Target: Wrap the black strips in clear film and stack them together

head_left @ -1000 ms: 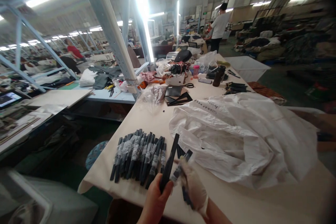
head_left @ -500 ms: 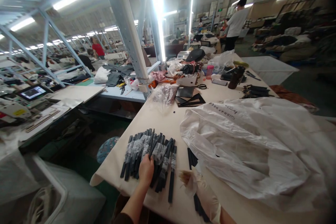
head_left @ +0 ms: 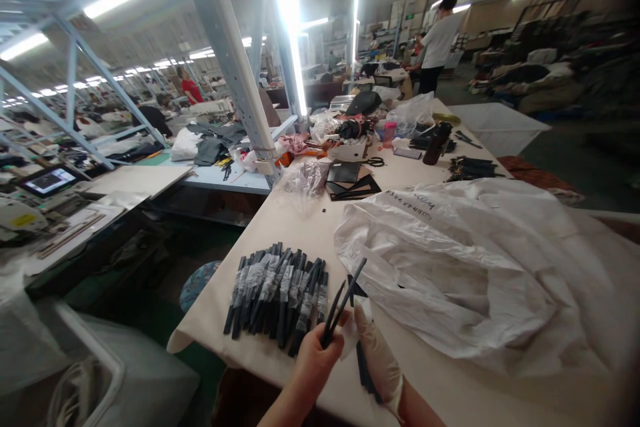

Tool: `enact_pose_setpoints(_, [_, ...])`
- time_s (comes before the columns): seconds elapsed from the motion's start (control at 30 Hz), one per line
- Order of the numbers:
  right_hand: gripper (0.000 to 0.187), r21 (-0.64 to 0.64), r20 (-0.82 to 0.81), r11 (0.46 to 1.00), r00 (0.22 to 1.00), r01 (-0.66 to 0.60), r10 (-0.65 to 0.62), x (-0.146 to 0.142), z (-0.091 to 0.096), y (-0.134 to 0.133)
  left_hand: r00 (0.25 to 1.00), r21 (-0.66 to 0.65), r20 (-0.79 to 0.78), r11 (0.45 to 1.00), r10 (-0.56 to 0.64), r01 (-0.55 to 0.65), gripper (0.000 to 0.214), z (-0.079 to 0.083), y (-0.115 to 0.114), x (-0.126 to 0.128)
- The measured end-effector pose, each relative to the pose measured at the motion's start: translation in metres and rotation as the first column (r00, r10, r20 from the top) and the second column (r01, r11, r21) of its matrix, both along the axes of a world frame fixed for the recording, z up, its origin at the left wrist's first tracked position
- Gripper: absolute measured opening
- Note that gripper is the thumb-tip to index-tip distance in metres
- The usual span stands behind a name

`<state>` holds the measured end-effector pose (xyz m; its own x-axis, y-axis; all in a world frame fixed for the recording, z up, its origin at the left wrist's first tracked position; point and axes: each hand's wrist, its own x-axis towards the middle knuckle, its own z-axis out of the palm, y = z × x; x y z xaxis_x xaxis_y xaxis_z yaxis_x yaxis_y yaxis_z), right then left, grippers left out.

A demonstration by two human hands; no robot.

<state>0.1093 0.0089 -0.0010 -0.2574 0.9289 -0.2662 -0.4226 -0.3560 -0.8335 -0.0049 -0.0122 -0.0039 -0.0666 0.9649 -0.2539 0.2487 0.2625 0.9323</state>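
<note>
My left hand (head_left: 316, 355) is closed around a few narrow dark strips (head_left: 351, 293), which point up and to the right with their ends spread apart. Close beside it, my right hand (head_left: 383, 357) wears a pale glove and pinches a small piece of translucent film (head_left: 351, 339) next to the strips. To the left lies a row of dark strip bundles (head_left: 273, 287), their middles wrapped in clear film. More dark strips (head_left: 362, 370) rest on the table, partly covered by my gloved hand.
A large white plastic bag (head_left: 450, 267) spreads over the table's right side. Farther back are black flat pieces (head_left: 353, 180), scissors (head_left: 374, 161), a crumpled clear bag (head_left: 303, 180) and a dark bottle (head_left: 437, 143). A grey bin (head_left: 125, 367) stands lower left. One person (head_left: 439, 43) stands beyond the table.
My left hand has moved right, off the row of bundles, carrying dark strips to my right hand. The gloved hand has lifted and turned upward with the film. The view has shifted slightly.
</note>
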Motion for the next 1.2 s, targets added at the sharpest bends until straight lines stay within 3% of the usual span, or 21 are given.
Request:
enact_pose_setpoints(0.13, [0.040,-0.048,0.044,0.995,0.995,-0.088,0.090,0.017,-0.013,-0.009,0.998,0.071,-0.056,0.997,-0.033,0.037,0.033,0.011,-0.006,-0.001])
enact_pose_setpoints(0.23, [0.034,-0.077,-0.105,0.996,0.993,0.038,-0.047,0.037,-0.014,-0.011,0.991,0.052,-0.106,0.994,-0.087,0.093,0.035,0.019,-0.022,-0.010])
enact_pose_setpoints(0.37, [0.030,-0.212,-0.220,0.968,0.958,0.136,-0.183,0.064,-0.005,-0.005,0.960,0.025,-0.226,0.984,-0.168,0.178,0.038,0.038,-0.046,-0.027])
enact_pose_setpoints(0.47, [0.029,-0.229,-0.271,0.961,0.938,0.153,-0.214,0.075,0.000,-0.003,0.924,0.023,-0.317,0.972,-0.213,0.232,0.036,0.056,-0.055,-0.034])
enact_pose_setpoints(0.57, [0.031,-0.143,-0.203,0.980,0.965,0.141,-0.168,0.077,0.005,-0.003,0.886,-0.012,-0.383,0.961,-0.260,0.277,0.033,0.066,-0.057,-0.034])
enact_pose_setpoints(0.73, [0.039,0.014,0.105,0.992,0.986,0.129,-0.129,0.078,0.014,-0.003,0.862,-0.031,-0.449,0.969,-0.234,0.247,0.029,0.067,-0.057,-0.037])
enact_pose_setpoints(0.87, [0.041,0.074,0.238,0.994,0.966,0.085,-0.100,0.087,0.019,0.003,0.834,-0.039,-0.500,0.969,-0.231,0.245,0.025,0.070,-0.061,-0.041])
enact_pose_setpoints(1.07, [0.041,0.072,0.228,0.997,0.973,-0.036,0.019,0.066,0.012,-0.002,0.804,0.020,-0.564,0.971,-0.187,0.240,0.021,0.066,-0.052,-0.024])
enact_pose_setpoints(1.2, [0.042,0.047,0.158,0.967,0.958,-0.251,0.241,0.033,0.020,-0.026,0.889,0.039,-0.428,0.980,-0.162,0.198,0.034,0.052,-0.041,-0.011])
